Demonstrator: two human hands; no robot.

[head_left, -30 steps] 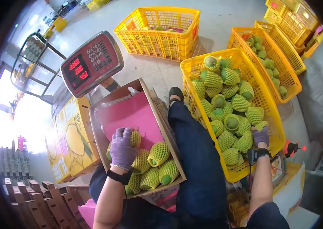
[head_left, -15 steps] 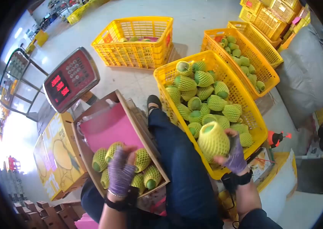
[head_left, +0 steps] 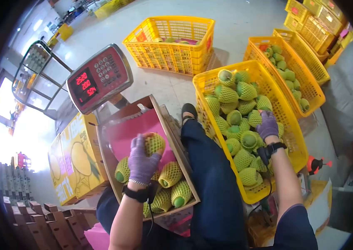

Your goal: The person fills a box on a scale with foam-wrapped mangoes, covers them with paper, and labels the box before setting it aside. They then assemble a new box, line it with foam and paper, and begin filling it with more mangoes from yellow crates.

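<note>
Printed carton: 8 o'clock. Scale: 10 o'clock, red digits lit. Open box: 8 o'clock, pink sheet exposed in its upper part, netted fruits grouped at its lower end. Left hand: gloved, gripping one fruit above the box, fingers to the left of it, thumb below. Rear crate: 12 o'clock. Main crate: 3 o'clock, loaded with netted fruits. Right hand: gloved, fingers curled over the fruits inside this crate; whether it grips one cannot be determined. Side crate: 2 o'clock, also holding fruits.
</note>
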